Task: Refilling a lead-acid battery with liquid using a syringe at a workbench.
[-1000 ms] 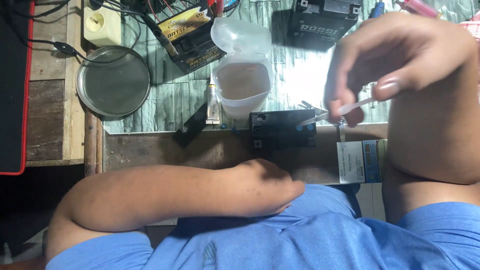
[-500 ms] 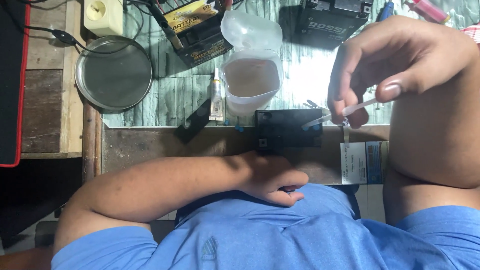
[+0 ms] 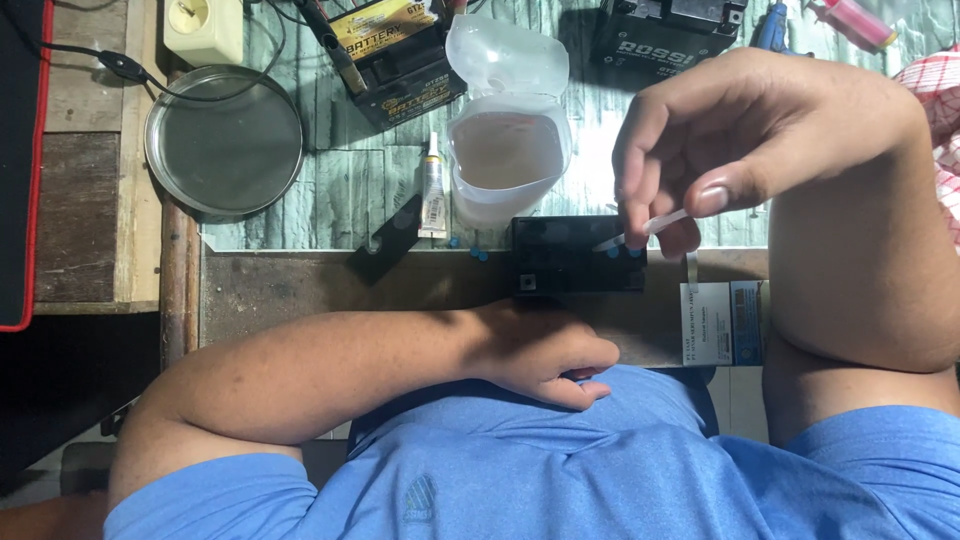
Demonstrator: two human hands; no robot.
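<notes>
My right hand (image 3: 740, 150) pinches a thin clear plastic dropper (image 3: 645, 230), its tip pointing down at the top of a small black battery (image 3: 575, 255) at the table's front edge. My left hand (image 3: 545, 350) rests loosely curled against my blue shirt, below the battery, holding nothing. Behind the battery stands a translucent plastic jug (image 3: 505, 150) with cloudy liquid. A small glue tube (image 3: 432, 190) lies left of the jug. Small blue caps (image 3: 478, 253) sit beside the battery.
A round metal dish (image 3: 225, 140) sits at the left. Two more black batteries (image 3: 400, 50) (image 3: 665, 30) stand at the back. A white socket block (image 3: 203, 28) with cables is at the far left back. A small printed box (image 3: 722, 322) lies at the front right.
The view has shifted slightly. My left hand has slid right along my shirt and its fingers have uncurled a little. My right hand keeps the dropper over the battery.
</notes>
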